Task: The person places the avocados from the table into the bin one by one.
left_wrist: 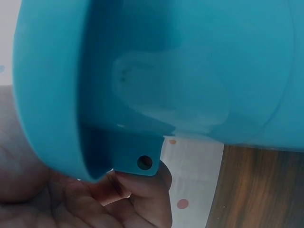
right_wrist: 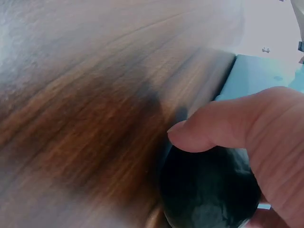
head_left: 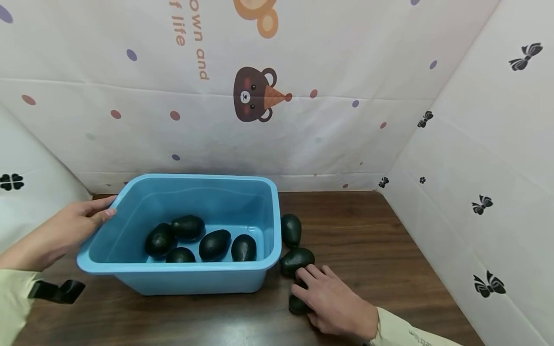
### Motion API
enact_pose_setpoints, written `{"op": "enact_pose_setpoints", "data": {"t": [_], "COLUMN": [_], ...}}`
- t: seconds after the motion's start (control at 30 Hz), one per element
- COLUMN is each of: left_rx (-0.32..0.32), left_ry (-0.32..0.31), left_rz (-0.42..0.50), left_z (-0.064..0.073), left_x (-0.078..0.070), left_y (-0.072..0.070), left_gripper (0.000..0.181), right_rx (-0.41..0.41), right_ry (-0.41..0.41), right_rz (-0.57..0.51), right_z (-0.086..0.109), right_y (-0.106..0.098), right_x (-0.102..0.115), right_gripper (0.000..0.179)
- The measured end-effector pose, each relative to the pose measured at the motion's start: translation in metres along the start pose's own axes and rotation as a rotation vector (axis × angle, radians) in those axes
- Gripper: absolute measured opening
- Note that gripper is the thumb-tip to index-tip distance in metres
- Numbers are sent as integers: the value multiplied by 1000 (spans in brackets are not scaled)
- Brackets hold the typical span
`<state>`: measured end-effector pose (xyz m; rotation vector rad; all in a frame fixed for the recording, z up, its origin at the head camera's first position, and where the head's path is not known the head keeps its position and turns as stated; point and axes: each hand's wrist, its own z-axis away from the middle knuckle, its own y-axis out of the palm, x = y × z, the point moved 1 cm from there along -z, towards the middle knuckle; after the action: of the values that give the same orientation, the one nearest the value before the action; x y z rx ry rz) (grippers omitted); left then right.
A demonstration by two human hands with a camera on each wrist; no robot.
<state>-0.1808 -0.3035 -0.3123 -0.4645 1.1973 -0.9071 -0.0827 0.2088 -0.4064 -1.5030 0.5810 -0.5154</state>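
Observation:
A light blue plastic bin point(head_left: 190, 281) stands on the table with several dark green avocados point(head_left: 214, 245) on its floor. At the bin's left end, my left hand point(head_left: 71, 228) grips the rim, with fingers curled beneath it in the left wrist view. My right hand point(head_left: 331, 300) is right of the bin, thumb and fingers around an avocado point(right_wrist: 209, 190) low at the table. The hand covers much of that avocado in the head view. Just beyond it lie another avocado point(head_left: 296, 261) and, farther back, one more point(head_left: 291, 230) beside the bin's right wall.
The brown wood-grain table point(head_left: 346, 230) meets a patterned white backdrop point(head_left: 329, 144) close behind the bin. White side panels stand at the left and right point(head_left: 472, 158). A black strap point(head_left: 58, 291) hangs at the left sleeve.

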Motion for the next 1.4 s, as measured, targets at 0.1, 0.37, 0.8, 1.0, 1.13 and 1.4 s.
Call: {"op": "enact_pose_setpoints", "data": {"t": [0.1, 0.37, 0.8, 1.0, 1.13, 1.4], "left_rx": [-1, -3, -8, -16, -9, -6], "left_ry": [-2, -4, 3, 4, 0, -3], "left_rz": [-1, -5, -3, -14, -16, -16], "left_z": [0, 0, -2, -4, -4, -2], "left_x": [0, -1, -1, -2, -2, -2], "left_y": [0, -2, 0, -1, -1, 0], "left_gripper": [77, 76, 77, 77, 76, 78], "right_rx": [6, 20, 33, 2, 29, 55], "right_ry": [-7, -34, -59, -54, -32, -46], "right_rz": [2, 43, 87, 133, 162, 220], "right_z": [-1, -2, -9, -14, -17, -25], "right_y": [-3, -21, -67, -87, -104, -137], "right_x": [1, 5, 14, 15, 16, 19], "right_gripper": [43, 47, 54, 51, 50, 50]}}
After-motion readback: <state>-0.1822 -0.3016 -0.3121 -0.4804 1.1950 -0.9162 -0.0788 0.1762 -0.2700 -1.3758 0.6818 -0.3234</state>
